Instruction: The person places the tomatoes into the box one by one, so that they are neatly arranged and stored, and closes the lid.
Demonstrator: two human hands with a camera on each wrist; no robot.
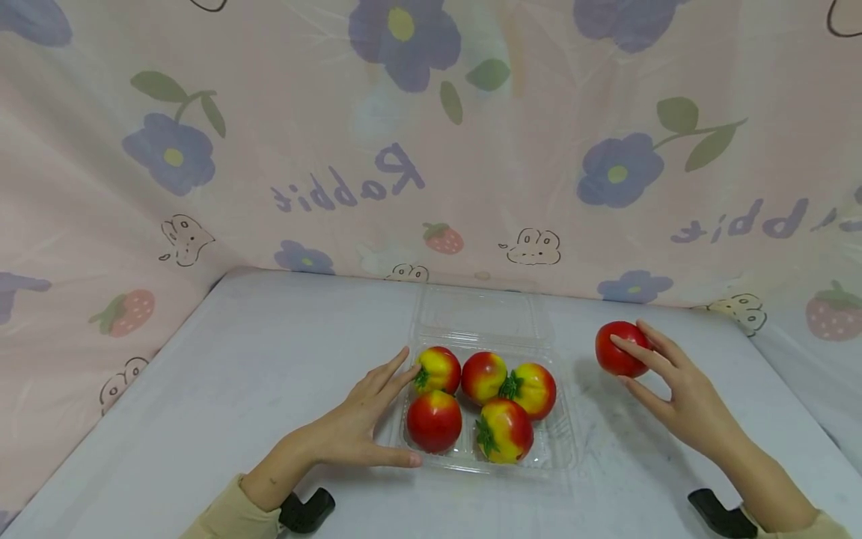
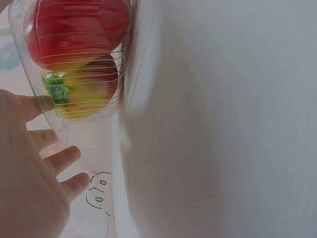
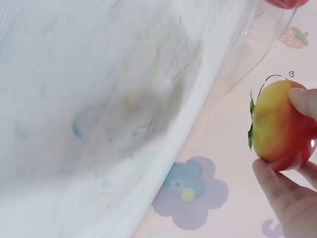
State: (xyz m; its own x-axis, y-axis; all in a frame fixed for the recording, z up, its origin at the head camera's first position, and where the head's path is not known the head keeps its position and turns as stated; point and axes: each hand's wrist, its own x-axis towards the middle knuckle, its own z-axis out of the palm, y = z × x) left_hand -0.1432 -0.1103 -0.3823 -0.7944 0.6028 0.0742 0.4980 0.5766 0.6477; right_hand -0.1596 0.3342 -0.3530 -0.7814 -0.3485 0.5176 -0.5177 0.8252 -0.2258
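My right hand (image 1: pixel 694 404) holds a glossy red-and-yellow tomato (image 1: pixel 618 349) up off the table, right of a clear plastic clamshell box (image 1: pixel 562 442). The right wrist view shows the thumb and fingers pinching this tomato (image 3: pixel 280 124), its green leaves facing away from the palm. Several similar tomatoes (image 1: pixel 434 421) sit in the box, some with green leaves showing. At the box's left side is my left hand (image 1: pixel 353 423), fingers spread and fairly straight. In the left wrist view, one fingertip of the left hand (image 2: pixel 29 163) meets the box rim near a tomato (image 2: pixel 91 91).
The box's transparent lid (image 1: pixel 481 314) lies folded back behind it. Under everything is a white table surface (image 1: pixel 269 352). A pink patterned cloth (image 1: pixel 498 172) with flowers and rabbits hangs at the back and sides. Dark straps (image 1: pixel 307 510) are at both wrists.
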